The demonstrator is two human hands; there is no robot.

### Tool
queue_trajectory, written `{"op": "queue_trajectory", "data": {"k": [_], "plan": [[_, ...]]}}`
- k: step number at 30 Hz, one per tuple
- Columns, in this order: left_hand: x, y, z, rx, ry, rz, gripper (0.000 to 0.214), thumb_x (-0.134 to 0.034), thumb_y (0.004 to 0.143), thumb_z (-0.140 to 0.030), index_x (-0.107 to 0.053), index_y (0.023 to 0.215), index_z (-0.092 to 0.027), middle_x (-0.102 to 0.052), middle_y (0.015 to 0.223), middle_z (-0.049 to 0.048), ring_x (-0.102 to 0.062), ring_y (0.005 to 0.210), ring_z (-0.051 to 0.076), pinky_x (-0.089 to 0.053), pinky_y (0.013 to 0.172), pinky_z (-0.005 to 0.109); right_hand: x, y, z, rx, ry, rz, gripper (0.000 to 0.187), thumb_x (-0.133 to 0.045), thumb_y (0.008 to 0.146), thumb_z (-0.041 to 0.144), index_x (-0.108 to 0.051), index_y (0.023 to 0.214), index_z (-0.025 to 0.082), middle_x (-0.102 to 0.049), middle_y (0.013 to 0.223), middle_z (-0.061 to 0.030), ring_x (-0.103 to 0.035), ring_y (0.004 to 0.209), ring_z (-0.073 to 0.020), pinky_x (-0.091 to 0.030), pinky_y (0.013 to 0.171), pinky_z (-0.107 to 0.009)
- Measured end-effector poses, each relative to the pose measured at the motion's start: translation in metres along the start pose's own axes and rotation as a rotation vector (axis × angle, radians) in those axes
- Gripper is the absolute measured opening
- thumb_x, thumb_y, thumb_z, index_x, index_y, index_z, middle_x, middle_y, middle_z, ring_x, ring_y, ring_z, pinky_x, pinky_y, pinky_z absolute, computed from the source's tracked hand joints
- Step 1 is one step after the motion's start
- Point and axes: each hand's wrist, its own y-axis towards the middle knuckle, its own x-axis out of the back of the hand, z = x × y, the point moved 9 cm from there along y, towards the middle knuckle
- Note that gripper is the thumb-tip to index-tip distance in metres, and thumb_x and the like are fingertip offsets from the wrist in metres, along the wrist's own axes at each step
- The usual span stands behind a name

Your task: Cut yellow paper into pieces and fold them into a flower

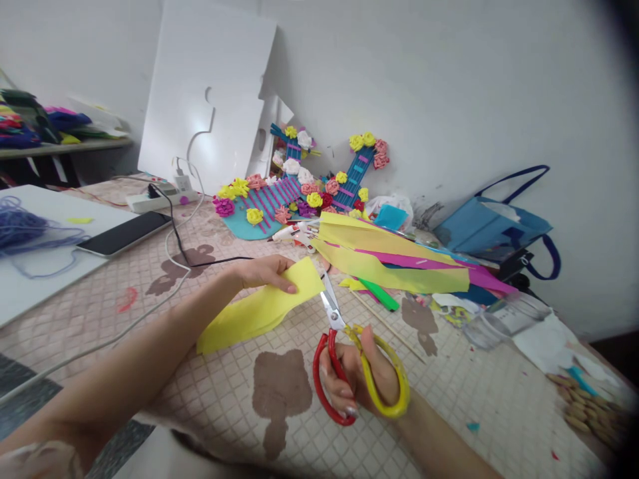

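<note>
Over the lattice-patterned tablecloth (464, 379), one yellow paper strip (254, 309) is toward 8 o'clock from centre. At its 4 o'clock, red-and-yellow-handled scissors (335, 319) are gripped, loops spread, by the right hand (357, 367); the left hand (264, 273) pinches the strip.

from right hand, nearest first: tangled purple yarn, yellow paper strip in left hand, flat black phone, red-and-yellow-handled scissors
1. Scissors, in the right hand
2. Strip, in the left hand
3. Phone, left
4. Yarn, farther left
</note>
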Motion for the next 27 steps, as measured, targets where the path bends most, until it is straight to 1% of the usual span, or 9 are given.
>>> {"op": "queue_trajectory", "data": {"k": [6,11,17,21,24,27], "plan": [[0.001,0.001,0.000,-0.018,-0.007,0.006,0.036,-0.079,0.060,-0.027,-0.065,0.090,-0.012,-0.072,0.083,0.0078,-0.067,0.064,0.017,-0.054,0.055,0.022,-0.001,0.002,0.001,0.028,-0.046,-0.004,0.069,-0.027,0.076,0.079,-0.050,0.081,0.015,-0.041,0.051,0.0047,-0.039,0.036,-0.0081,-0.031,0.036,-0.020],[-0.001,0.001,-0.001,-0.015,-0.026,-0.001,0.035,-0.079,0.060,-0.026,-0.066,0.089,-0.012,-0.072,0.082,0.0070,-0.067,0.063,0.017,-0.053,0.054,0.021,0.003,0.002,0.001,0.033,-0.070,-0.067,0.067,-0.030,0.074,0.080,-0.048,0.078,0.016,-0.041,0.049,0.0054,-0.038,0.035,-0.0073,-0.032,0.035,-0.019],[0.001,0.000,-0.001,-0.015,-0.025,-0.005,0.036,-0.079,0.060,-0.027,-0.066,0.090,-0.012,-0.072,0.081,0.0073,-0.067,0.062,0.016,-0.053,0.058,0.022,0.009,0.002,-0.003,0.010,-0.067,-0.082,0.066,-0.034,0.070,0.081,-0.047,0.074,0.016,-0.039,0.045,0.0075,-0.032,0.029,-0.0054,-0.027,0.029,-0.016],[0.005,-0.001,-0.001,-0.014,-0.022,-0.033,0.035,-0.080,0.059,-0.026,-0.067,0.088,-0.013,-0.072,0.081,0.0067,-0.067,0.062,0.016,-0.053,0.057,0.022,0.012,0.002,-0.003,0.030,-0.036,-0.086,0.064,-0.033,0.074,0.078,-0.048,0.073,0.016,-0.036,0.041,0.0086,-0.028,0.027,-0.0051,-0.024,0.027,-0.016],[0.006,-0.002,-0.003,-0.020,-0.006,-0.048,0.034,-0.080,0.058,-0.026,-0.067,0.087,-0.012,-0.072,0.081,0.0067,-0.066,0.063,0.015,-0.052,0.057,0.021,0.009,0.001,-0.004,0.014,-0.004,-0.064,0.067,-0.029,0.076,0.078,-0.050,0.075,0.015,-0.040,0.045,0.0064,-0.035,0.031,-0.0063,-0.030,0.032,-0.017],[0.001,-0.002,-0.005,-0.017,0.016,-0.027,0.034,-0.079,0.060,-0.026,-0.067,0.089,-0.013,-0.072,0.082,0.0064,-0.066,0.063,0.015,-0.052,0.056,0.020,0.003,0.001,-0.004,0.001,0.010,-0.026,0.071,-0.025,0.076,0.079,-0.052,0.080,0.013,-0.045,0.051,0.0033,-0.043,0.038,-0.0090,-0.036,0.039,-0.021]]}}
